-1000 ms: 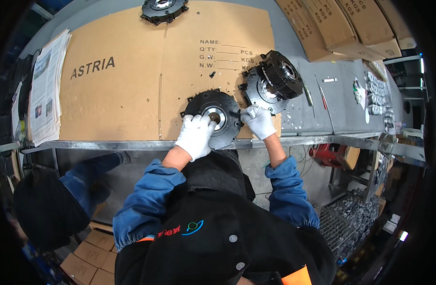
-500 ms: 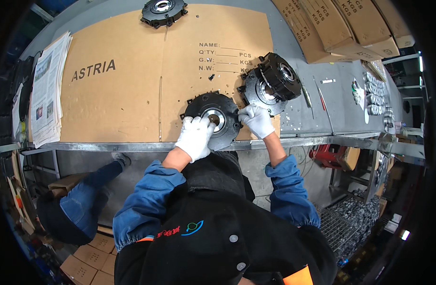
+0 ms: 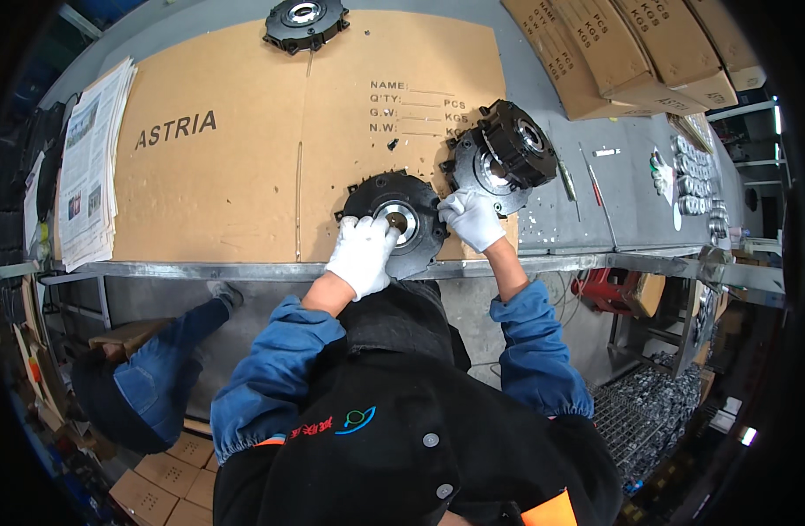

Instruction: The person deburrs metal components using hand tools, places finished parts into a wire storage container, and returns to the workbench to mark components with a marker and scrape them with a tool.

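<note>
Touches, mid-frame, likely heavy, rigid black disc (image 3: pixel 393 191), best gripped by rim (image 3: pixel 436 244), with fingers curled and pinch unclear on left hand (image 3: pixel 362 255) and right hand (image 3: pixel 474 219).

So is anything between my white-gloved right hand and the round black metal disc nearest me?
Nothing visible: your right hand is at the right rim of the disc, though contact is unclear.
</note>
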Tool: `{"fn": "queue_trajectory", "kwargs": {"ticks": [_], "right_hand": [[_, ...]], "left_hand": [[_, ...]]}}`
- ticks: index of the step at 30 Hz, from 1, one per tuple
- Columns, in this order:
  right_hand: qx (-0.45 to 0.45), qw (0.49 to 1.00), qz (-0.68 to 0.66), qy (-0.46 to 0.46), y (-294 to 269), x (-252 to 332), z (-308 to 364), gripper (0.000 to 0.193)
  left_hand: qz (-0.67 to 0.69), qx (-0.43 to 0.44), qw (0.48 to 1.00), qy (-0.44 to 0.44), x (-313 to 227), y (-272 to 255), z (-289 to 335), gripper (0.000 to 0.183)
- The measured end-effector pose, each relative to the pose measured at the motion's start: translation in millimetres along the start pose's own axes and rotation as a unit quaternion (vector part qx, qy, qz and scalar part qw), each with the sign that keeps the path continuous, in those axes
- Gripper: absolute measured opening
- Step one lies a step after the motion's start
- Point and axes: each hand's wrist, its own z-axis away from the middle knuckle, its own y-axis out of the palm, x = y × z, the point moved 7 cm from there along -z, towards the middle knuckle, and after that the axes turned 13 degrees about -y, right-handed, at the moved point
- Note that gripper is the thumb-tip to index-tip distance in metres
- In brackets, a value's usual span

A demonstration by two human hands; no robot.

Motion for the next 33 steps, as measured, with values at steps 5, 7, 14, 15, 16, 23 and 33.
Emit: {"fn": "queue_trajectory", "kwargs": {"ticks": [5, 7, 14, 15, 16, 23, 33], "right_hand": [[-0.04, 0.999, -0.01, -0.001, -1, 3, 0, 0.004], [-0.012, 1.0, -0.019, 0.001, -1, 1, -2, 0.005], [0.004, 0.998, -0.053, 0.018, -1, 2, 1, 0.006], [0.004, 0.998, -0.053, 0.017, -1, 4, 2, 0.006], [-0.036, 0.989, -0.123, 0.074, -2, -2, 7, 0.007], [-0.056, 0.991, -0.094, 0.081, 2, -18, 19, 0.01], [-0.074, 0.983, -0.143, 0.084, 1, -13, 17, 0.007]], "left_hand": [[-0.006, 0.0, 1.0, -0.003, 0, 0, 1, 0.06], [-0.005, 0.002, 1.0, -0.003, 0, 0, 0, 0.059], [-0.001, 0.01, 1.0, -0.006, -1, -1, 0, 0.059], [-0.001, 0.009, 1.0, -0.006, 0, -1, 0, 0.059], [0.003, -0.003, 1.0, -0.004, 0, -1, 1, 0.059], [0.002, 0.002, 1.0, -0.002, -1, -1, 1, 0.061], [-0.002, -0.003, 1.0, -0.001, -2, -3, 1, 0.061]]}}
